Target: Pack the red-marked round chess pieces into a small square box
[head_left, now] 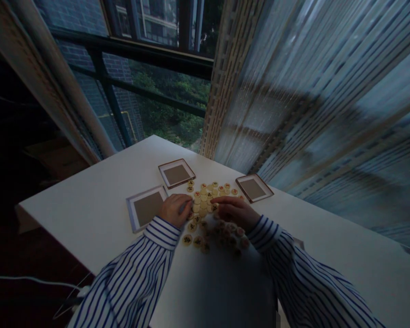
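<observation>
Round cream game pieces (204, 205) with red or black characters lie spread over the middle of the white table (89, 209). At the left edge of the pieces rests my left hand (176, 209), its fingers bent and close together; whether a piece is under the fingertips cannot be made out. My right hand (235, 211) reaches over the pieces from the right, index finger stretched out and touching or just above one. Its other fingers are partly hidden. Darker, shadowed pieces (230, 232) lie below my right hand.
A framed tray (130, 214) lies left of my left hand. Two smaller brown-edged trays stand behind, one at the back left (160, 174) and one at the right (269, 193). Beyond the table are a window railing (157, 96) and string curtains (294, 86). A white cable (30, 279) runs at the lower left.
</observation>
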`<move>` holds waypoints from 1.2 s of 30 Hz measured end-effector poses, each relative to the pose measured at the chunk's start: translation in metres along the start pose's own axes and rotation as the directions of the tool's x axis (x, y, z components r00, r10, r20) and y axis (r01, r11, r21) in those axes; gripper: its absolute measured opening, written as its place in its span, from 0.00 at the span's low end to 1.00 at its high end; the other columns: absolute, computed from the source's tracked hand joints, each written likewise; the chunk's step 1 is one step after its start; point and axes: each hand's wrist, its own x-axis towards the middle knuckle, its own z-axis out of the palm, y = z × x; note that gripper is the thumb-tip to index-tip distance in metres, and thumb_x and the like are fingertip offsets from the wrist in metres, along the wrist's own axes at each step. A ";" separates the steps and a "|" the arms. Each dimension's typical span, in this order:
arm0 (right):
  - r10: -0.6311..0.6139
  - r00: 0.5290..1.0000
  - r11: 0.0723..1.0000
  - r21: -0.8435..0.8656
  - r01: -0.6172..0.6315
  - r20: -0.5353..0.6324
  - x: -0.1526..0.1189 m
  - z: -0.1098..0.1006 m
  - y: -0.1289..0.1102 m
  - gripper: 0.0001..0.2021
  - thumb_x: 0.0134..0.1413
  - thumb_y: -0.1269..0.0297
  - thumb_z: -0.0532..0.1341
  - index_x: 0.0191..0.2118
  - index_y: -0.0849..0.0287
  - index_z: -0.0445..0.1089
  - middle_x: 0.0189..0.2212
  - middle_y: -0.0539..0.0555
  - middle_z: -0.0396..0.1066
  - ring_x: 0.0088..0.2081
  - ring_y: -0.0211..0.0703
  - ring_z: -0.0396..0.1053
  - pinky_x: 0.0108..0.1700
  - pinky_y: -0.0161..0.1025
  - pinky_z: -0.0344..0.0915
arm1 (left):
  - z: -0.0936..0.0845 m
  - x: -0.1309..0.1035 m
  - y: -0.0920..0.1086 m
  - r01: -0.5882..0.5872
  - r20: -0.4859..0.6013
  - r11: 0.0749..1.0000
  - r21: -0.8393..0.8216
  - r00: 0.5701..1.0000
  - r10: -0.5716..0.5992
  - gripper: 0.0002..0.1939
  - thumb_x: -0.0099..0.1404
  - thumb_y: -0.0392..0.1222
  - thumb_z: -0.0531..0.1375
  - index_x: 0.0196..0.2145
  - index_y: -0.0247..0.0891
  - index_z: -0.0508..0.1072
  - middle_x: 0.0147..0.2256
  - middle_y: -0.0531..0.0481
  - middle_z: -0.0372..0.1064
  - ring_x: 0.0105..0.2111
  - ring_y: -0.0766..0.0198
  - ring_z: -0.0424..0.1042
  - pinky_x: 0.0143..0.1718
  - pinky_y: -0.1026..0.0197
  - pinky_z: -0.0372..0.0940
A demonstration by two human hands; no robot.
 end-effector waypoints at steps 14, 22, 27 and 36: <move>-0.159 0.986 0.933 -0.333 0.137 -0.041 -0.005 -0.002 0.001 0.11 0.40 0.60 0.62 0.30 0.59 0.63 0.18 0.43 0.57 0.21 0.31 0.55 0.24 0.31 0.53 | -0.001 0.000 0.000 0.004 0.015 1.000 -0.001 1.000 -0.004 0.12 0.63 0.40 0.50 0.34 0.36 0.73 0.33 0.45 0.75 0.34 0.60 0.72 0.37 0.56 0.68; -0.416 0.906 0.577 -0.746 0.332 0.081 -0.009 -0.004 0.009 0.03 0.46 0.67 0.59 0.28 0.60 0.64 0.24 0.47 0.62 0.23 0.31 0.59 0.28 0.31 0.56 | 0.002 -0.001 0.000 -0.011 0.031 1.000 -0.023 0.999 0.012 0.11 0.62 0.40 0.51 0.33 0.35 0.73 0.33 0.44 0.75 0.34 0.60 0.73 0.37 0.56 0.69; -0.349 0.921 0.388 -0.869 0.308 0.170 -0.012 0.004 0.011 0.02 0.48 0.69 0.57 0.29 0.60 0.67 0.29 0.51 0.67 0.27 0.33 0.63 0.29 0.30 0.56 | 0.001 0.000 0.001 -0.023 0.061 0.999 -0.022 0.998 0.024 0.12 0.62 0.40 0.51 0.33 0.35 0.73 0.32 0.45 0.75 0.34 0.60 0.73 0.36 0.56 0.69; -0.141 0.980 0.175 -0.971 0.161 0.138 -0.009 0.020 0.002 0.08 0.52 0.64 0.54 0.35 0.58 0.69 0.34 0.53 0.69 0.30 0.37 0.66 0.27 0.33 0.54 | 0.001 0.000 -0.001 -0.003 0.096 0.999 -0.045 0.995 0.008 0.11 0.62 0.40 0.51 0.33 0.37 0.73 0.34 0.46 0.75 0.35 0.60 0.72 0.38 0.55 0.68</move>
